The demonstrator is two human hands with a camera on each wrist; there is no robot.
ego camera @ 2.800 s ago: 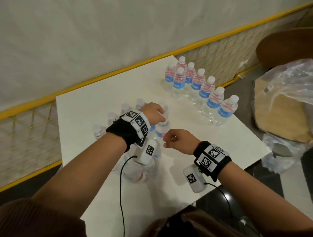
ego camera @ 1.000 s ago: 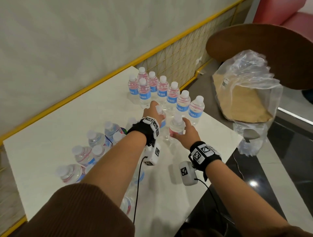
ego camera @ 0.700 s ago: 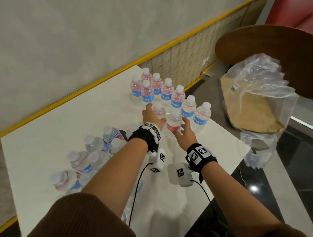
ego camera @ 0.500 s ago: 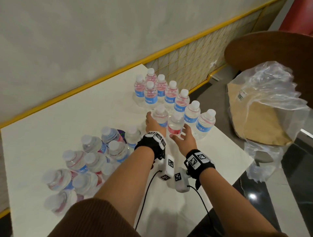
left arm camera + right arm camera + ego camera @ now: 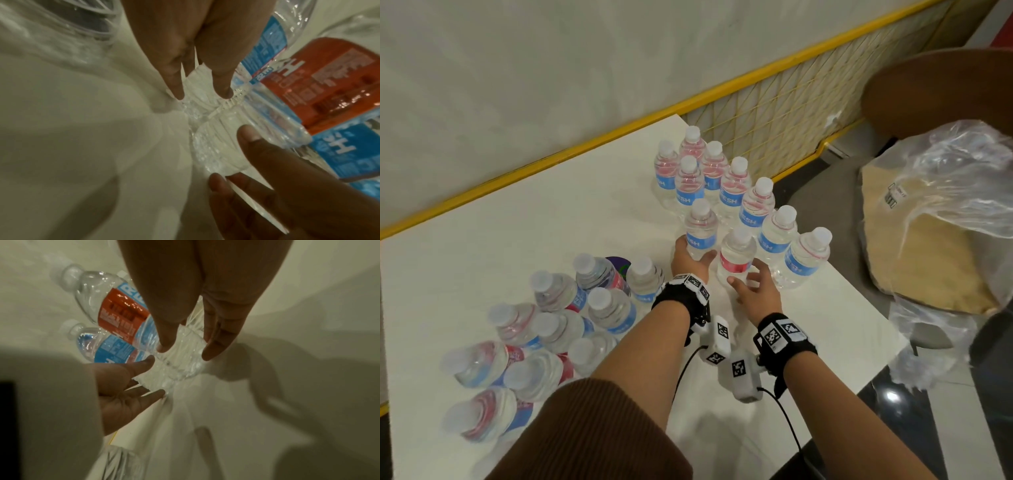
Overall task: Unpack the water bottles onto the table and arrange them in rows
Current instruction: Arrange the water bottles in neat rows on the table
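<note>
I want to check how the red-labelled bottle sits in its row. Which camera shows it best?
The head view: the red-labelled bottle stands upright, whole, beside the neighbouring bottles, with the right hand at its base. The right wrist view shows it close but partly behind fingers; the left wrist view catches mainly its label, blurred.

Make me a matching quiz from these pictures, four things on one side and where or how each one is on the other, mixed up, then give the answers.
1. left hand
2. right hand
3. plastic bag
4. unsorted bottles

A. off the table, to the right
B. grips the blue-label bottle
C. clustered on the table's left part
D. open, fingers at the red-label bottle

Pairs: 1-B, 2-D, 3-A, 4-C
</note>
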